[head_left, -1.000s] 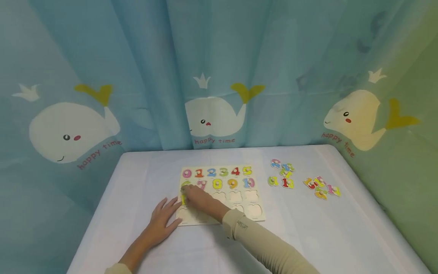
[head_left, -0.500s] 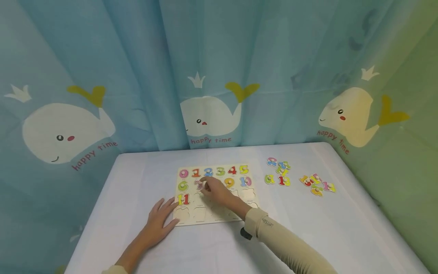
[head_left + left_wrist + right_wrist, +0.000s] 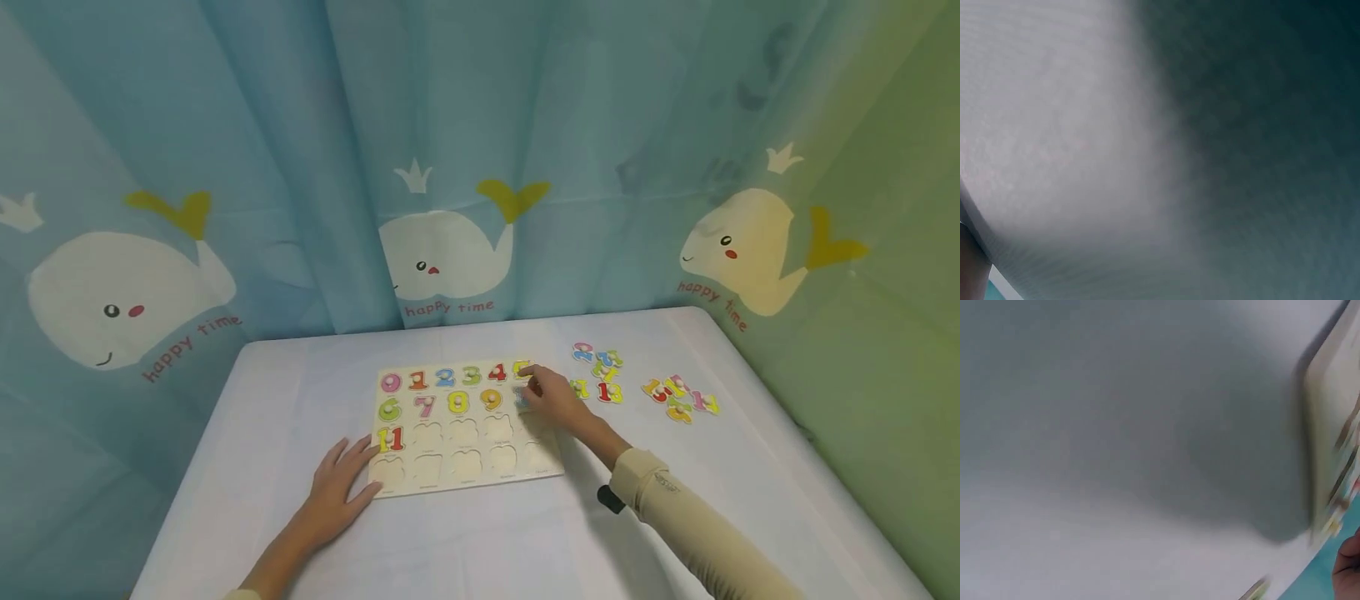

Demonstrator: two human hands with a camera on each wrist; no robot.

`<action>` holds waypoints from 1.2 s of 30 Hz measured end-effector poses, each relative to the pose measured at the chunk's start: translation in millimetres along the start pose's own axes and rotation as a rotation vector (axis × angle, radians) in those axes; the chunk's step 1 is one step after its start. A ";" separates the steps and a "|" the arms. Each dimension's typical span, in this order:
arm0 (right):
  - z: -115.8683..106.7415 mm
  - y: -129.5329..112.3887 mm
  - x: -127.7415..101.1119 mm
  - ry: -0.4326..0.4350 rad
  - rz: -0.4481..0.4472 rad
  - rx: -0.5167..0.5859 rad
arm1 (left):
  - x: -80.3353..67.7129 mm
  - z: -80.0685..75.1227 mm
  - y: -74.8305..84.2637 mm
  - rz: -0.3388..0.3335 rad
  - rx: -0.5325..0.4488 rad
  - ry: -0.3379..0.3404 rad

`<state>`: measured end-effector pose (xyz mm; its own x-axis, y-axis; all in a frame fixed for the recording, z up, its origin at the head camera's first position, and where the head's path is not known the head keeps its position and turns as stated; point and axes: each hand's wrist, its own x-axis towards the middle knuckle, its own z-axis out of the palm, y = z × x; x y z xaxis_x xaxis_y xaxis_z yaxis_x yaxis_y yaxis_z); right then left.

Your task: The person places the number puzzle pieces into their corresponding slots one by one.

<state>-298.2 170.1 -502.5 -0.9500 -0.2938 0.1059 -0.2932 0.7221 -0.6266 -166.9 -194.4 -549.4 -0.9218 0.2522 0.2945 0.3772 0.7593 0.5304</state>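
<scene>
A wooden number puzzle board [image 3: 465, 467] lies on the white table. Coloured numbers 0 to 11 sit in its upper slots, and the lower slots are empty. My left hand [image 3: 337, 485] lies flat on the table, its fingertips touching the board's near left corner. Over the board's right end, by the 5 and 10 pieces, hovers my right hand [image 3: 553, 400]. Its fingers are loosely bent, with nothing visible in them. Both wrist views are blurred. The right wrist view shows only tablecloth and the board's edge [image 3: 1325, 444].
Two small heaps of loose number pieces lie right of the board, one close [image 3: 597, 377] and one farther right [image 3: 678, 398]. A blue and green whale curtain [image 3: 450, 167] hangs around the table's back and sides. The table's right edge [image 3: 787, 433] runs beside the far heap.
My right hand left the 11 piece in its slot at the board's left and swept rightward across the board to its right end. The left hand stayed put.
</scene>
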 end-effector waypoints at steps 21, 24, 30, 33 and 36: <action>-81.8 91.8 -23.7 0.167 0.205 -0.098 | -0.3 -2.5 0.3 0.006 -0.004 0.009; -88.0 96.8 -21.9 0.175 0.249 -0.100 | 0.1 -2.4 0.3 -0.006 0.002 -0.005; -90.0 102.8 -16.2 0.144 0.293 -0.095 | 0.4 -2.7 0.3 -0.031 0.013 -0.024; -88.4 103.9 -13.7 0.127 0.303 -0.098 | 0.6 -3.2 1.5 -0.039 0.005 -0.030; -88.0 104.1 -11.4 0.116 0.313 -0.114 | 1.1 -3.7 3.2 -0.038 0.003 -0.033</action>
<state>-327.4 303.8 -501.0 -0.9997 0.0211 0.0134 0.0101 0.8332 -0.5529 -166.4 -194.0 -544.4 -0.9381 0.2426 0.2473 0.3412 0.7707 0.5382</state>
